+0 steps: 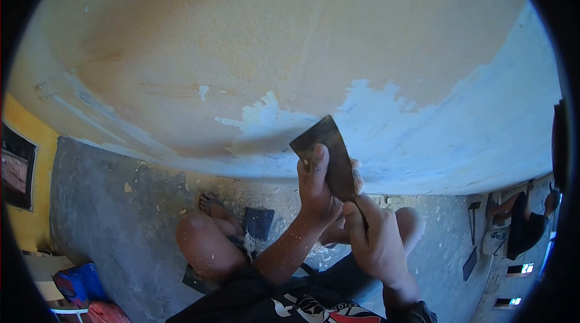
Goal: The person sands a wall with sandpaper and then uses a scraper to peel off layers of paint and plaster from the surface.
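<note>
A dark, flat-bladed scraper (336,163) is held up between my two hands, its broad end pointing at the wall. My left hand (319,187) grips the blade, thumb flat on its near face and fingertips showing past its right edge. Lower down, my right hand (376,235) is closed around the handle, which is mostly hidden by the fingers. Behind the blade rises the wall (290,33), tan above, with a ragged edge where pale bluish-white surface shows below. Pale flecks dot my left forearm.
On the grey floor (121,202), strewn with pale flakes, a dark square plate (258,223) lies between my legs. A blue bag (84,284) and a red bag (107,312) are at lower left. Far right, another person (524,226) sits near a long-handled tool (473,223).
</note>
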A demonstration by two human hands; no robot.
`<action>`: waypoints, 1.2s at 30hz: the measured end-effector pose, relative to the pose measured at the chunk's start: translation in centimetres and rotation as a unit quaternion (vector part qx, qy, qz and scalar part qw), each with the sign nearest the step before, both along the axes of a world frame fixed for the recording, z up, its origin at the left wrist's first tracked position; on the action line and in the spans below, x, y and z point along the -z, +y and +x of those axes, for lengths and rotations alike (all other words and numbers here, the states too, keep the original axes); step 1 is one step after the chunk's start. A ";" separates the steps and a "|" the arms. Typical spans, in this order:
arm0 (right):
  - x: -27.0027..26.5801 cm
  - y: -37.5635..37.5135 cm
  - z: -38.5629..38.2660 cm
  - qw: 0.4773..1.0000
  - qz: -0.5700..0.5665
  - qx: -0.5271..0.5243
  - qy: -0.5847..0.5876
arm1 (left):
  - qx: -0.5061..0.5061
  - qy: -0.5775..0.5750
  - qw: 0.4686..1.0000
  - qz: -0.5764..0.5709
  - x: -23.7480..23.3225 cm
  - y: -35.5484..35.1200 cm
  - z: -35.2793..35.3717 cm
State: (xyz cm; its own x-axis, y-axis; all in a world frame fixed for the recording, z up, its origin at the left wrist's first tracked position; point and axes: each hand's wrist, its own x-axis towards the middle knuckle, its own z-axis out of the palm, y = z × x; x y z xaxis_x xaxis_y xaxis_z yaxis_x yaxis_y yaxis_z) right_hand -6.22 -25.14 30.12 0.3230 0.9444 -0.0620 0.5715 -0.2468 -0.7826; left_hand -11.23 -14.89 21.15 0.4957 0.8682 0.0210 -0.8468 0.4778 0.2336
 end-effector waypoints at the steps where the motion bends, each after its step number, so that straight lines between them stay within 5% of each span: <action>1: -0.4 -0.4 0.2 1.000 0.000 -0.002 -0.003 | 0.003 -0.017 1.000 -0.020 0.0 -0.3 0.3; 4: -0.5 0.6 0.6 0.999 0.024 -0.026 -0.012 | -0.031 0.030 0.998 0.039 0.1 -0.1 0.7; 8: -0.7 2.4 -0.9 0.994 0.064 -0.089 -0.020 | -0.062 -0.068 0.996 0.000 -0.1 1.6 -1.7; 12: -0.7 -0.3 0.7 0.999 -0.006 -0.005 0.038 | -0.057 0.165 0.979 0.103 0.2 -0.5 0.4; 15: 0.0 2.2 -0.2 1.000 0.003 -0.026 0.005 | -0.033 0.022 0.997 0.060 1.5 1.8 -0.7; 18: 0.2 2.7 -1.0 0.995 0.046 -0.080 -0.026 | -0.029 0.021 0.999 0.012 0.4 2.0 -2.3; 20: 0.1 0.4 -0.4 1.000 0.011 -0.018 0.015 | -0.047 0.177 0.978 0.101 1.1 0.3 -0.8; 22: -0.2 0.5 0.0 0.999 -0.009 0.019 0.027 | 0.006 0.129 0.991 0.022 -0.5 -0.5 0.1; 25: 1.3 2.1 -0.5 0.999 0.028 -0.035 0.020 | -0.026 0.018 0.998 0.048 0.6 1.7 -1.4; 30: 0.3 1.1 -0.7 0.999 0.018 -0.006 0.046 | -0.031 0.159 0.985 0.058 0.0 0.0 -0.4; 36: 0.8 2.6 -0.9 0.998 0.013 -0.046 0.041 | -0.052 -0.022 0.996 0.064 0.0 2.3 -2.2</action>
State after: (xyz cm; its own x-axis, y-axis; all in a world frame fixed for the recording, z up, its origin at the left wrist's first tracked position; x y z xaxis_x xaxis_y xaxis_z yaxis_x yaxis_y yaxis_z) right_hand -7.12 -22.55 29.28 0.2293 0.9715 -0.0598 0.5245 -0.1751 -0.8332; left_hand -13.41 -12.62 21.17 0.3989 0.9038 0.1552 -0.9011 0.3549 0.2493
